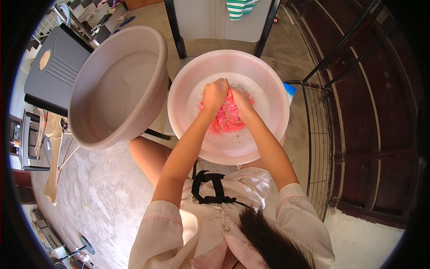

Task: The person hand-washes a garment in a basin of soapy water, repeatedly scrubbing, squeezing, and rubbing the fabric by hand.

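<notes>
A round pale pink plastic basin [228, 158] stands before me with sudsy water in it. Inside lies a wet, crumpled pink cloth [226, 117] with some lighter and yellowish patches. My left hand [215, 94] is closed on the upper left part of the cloth, knuckles up. Close beside it, my right hand [241, 100] grips the cloth's upper right part, its fingers partly hidden. The two hands nearly meet above the water, and the cloth hangs and spreads below them.
A large grey-brown basin [161, 50] rests tilted at the left, near a grey chair back [55, 67]. Behind the pink basin stands another chair [215, 23] with a green-striped cloth [240, 8]. A black wire rack [317, 134] stands at the right, beside dark panelled doors [362, 117].
</notes>
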`<state>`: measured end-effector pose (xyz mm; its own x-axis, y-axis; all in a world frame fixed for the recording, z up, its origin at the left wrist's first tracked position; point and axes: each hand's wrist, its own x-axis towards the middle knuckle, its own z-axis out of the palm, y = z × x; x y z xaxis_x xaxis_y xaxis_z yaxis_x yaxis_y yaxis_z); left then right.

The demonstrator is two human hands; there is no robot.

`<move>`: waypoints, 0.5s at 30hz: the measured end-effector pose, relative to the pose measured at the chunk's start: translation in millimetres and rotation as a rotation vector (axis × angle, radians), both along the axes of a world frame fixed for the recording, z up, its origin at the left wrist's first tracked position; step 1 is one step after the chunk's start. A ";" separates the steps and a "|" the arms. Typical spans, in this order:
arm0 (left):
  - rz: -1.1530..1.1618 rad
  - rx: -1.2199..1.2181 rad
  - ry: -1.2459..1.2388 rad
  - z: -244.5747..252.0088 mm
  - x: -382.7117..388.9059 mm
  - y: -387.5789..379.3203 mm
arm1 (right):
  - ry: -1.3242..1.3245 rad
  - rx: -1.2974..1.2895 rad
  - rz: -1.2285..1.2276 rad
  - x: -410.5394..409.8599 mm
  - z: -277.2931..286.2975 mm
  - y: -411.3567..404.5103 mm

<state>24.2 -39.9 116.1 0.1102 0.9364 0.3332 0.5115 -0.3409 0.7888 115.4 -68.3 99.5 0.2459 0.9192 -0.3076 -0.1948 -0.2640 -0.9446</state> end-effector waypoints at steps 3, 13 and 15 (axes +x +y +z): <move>-0.057 -0.093 0.021 4.3 1.9 -6.9 | -0.025 -0.056 -0.106 0.1 11.5 -1.9; -0.226 0.084 -0.023 2.8 7.7 -18.4 | 0.239 0.004 -0.341 4.9 15.0 -3.6; -0.242 0.136 -0.012 2.6 8.5 -18.5 | 0.242 -0.012 -0.353 5.7 15.8 -4.0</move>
